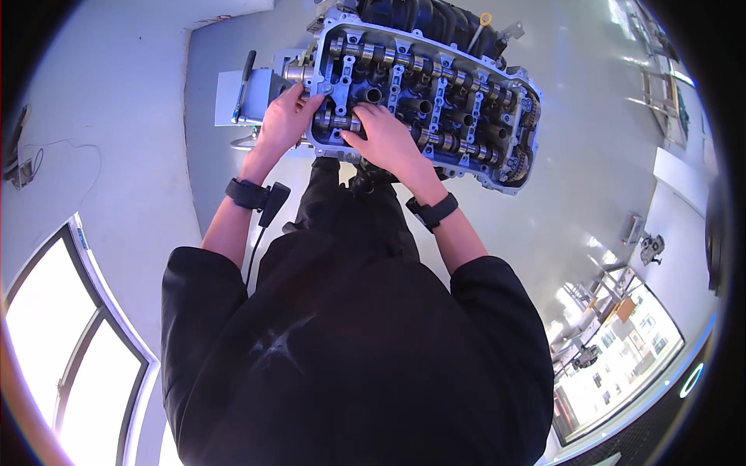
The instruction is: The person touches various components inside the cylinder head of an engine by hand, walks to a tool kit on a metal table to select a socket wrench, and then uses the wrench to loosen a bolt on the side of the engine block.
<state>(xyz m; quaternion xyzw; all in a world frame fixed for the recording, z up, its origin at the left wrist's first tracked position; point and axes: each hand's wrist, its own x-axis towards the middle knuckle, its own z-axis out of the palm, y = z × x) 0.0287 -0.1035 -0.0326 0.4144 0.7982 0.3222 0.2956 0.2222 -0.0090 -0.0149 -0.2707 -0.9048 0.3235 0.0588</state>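
An engine cylinder head (430, 45) with its cover off lies in front of me, showing two camshafts lengthwise. My right hand (386, 141) is over the left part of the near camshaft (447, 141), thumb and fingers closed about the shaft from either side. At the left end of the head, my left hand (284, 122) has its fingers curled over the rim, fingertips beside a bearing cap (328, 88). Whatever lies between those fingertips is hidden. The far camshaft (423, 65) sits under several bearing caps, untouched.
A tool with a dark handle (248, 68) stands on the grey plate (228, 97) left of the engine. The black intake manifold (416, 15) and a yellow dipstick ring (486, 19) are behind. A timing chain (531, 113) is at the right end. A cable hangs from my left wristband.
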